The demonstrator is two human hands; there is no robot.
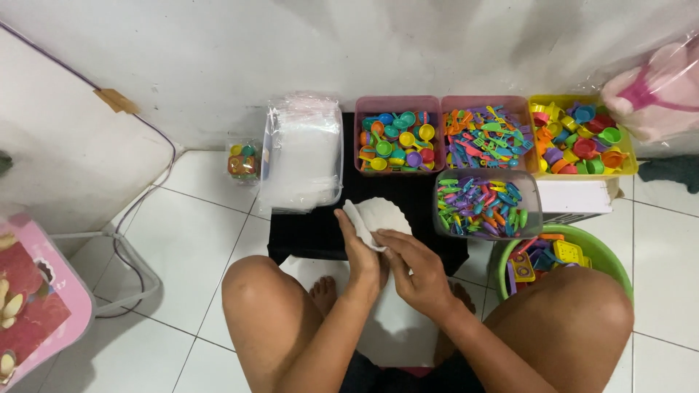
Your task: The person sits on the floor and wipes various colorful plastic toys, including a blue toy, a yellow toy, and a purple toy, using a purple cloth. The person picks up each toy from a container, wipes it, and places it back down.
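Sitting far left: a pink-edged tabletop (44, 306), then a small clear packet of coloured toy pieces (242, 160) by the wall and a stack of clear plastic bags (302, 153), probably kept within reach. Pinched at centre over the black low table (309, 233): a thin white plastic bag (378, 215), left hand (360, 251) closed along its near edge, right hand (411, 273) gripping its lower side, fingers narrow, seemingly to work the mouth apart. Ranged behind: pink tub of tiny cups (397, 135), pink tub of toy cutlery (486, 135), yellow tub of little pots (581, 138); nearer, clear tub of utensils (486, 204); far right, green basin of toy parts (582, 251).
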